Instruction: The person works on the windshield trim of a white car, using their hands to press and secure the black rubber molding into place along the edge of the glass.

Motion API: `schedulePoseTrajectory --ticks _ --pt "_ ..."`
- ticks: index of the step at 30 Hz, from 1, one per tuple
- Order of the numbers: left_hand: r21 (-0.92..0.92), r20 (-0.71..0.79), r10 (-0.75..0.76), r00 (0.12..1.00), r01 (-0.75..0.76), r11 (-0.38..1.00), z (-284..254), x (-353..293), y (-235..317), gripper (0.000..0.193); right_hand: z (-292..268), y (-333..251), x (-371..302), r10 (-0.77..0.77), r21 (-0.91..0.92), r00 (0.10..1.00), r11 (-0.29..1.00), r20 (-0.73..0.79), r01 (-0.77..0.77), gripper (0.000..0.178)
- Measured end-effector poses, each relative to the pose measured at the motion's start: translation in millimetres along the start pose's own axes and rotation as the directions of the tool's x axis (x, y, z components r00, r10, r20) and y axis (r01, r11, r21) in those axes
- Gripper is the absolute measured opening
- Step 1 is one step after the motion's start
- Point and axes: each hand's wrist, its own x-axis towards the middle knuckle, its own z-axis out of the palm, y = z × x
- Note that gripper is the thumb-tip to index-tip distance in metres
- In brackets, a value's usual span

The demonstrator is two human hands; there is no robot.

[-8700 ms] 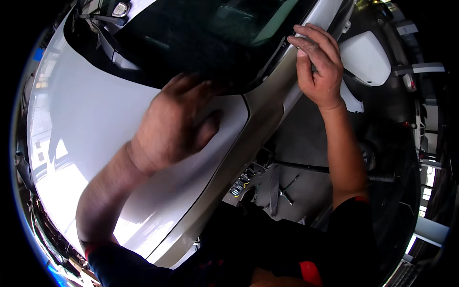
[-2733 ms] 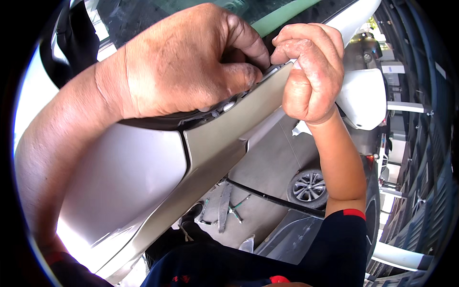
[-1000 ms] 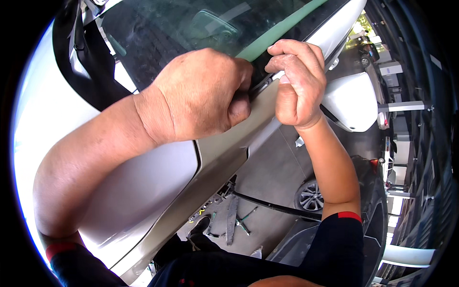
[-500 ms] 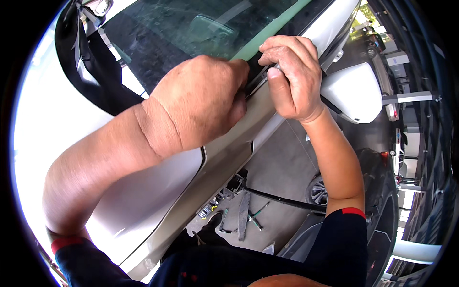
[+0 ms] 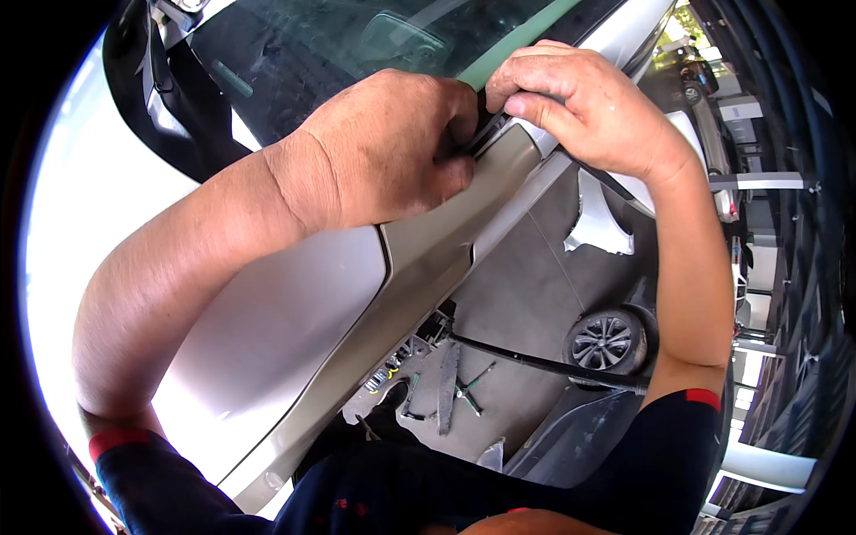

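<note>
Head view, sole view on file. The dark strip (image 5: 484, 140) lies at the windshield (image 5: 294, 89) edge, between twelve and one o'clock from centre, beside the upper end of the beige fender (image 5: 504, 165). The left hand (image 5: 383, 147) is at eleven o'clock, just beside the strip; its fingers are curled, with the thumb apart from the forefinger (the far fingertips are hidden, so whether they clamp anything cannot be told). The right hand (image 5: 584, 102) is at one o'clock, over the strip's upper end, thumb and forefinger drawn close together; a firm grip cannot be confirmed.

Progress, in my judgement: the fender sits alongside the hood (image 5: 276, 308), at eight o'clock, with a narrow seam between. The edge under the hands appears unfinished. Whether the strip is seated or lifted is not shown, so what is left there cannot be measured.

Surroundings: at two o'clock, a white mirror (image 5: 631, 189), partly behind the right forearm; near it, on the floor, a pale torn panel (image 5: 599, 225). A wheel (image 5: 606, 344) stands at four o'clock. A cross-shaped tool (image 5: 466, 392) lies between five and six.
</note>
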Motion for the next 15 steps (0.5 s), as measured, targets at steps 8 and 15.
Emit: schedulePoseTrajectory --ticks 8,15 --pt "-0.010 -0.124 0.037 0.992 -0.039 0.999 13.6 -7.3 -3.1 0.018 -24.9 -11.9 36.6 0.304 0.159 0.874 0.909 0.378 -0.385 0.020" --pt "0.051 -0.153 0.176 0.972 -0.170 0.984 15.4 -8.4 -6.9 0.020 -54.7 -37.6 91.4 0.474 -0.139 0.552 0.830 0.686 -0.540 0.028"
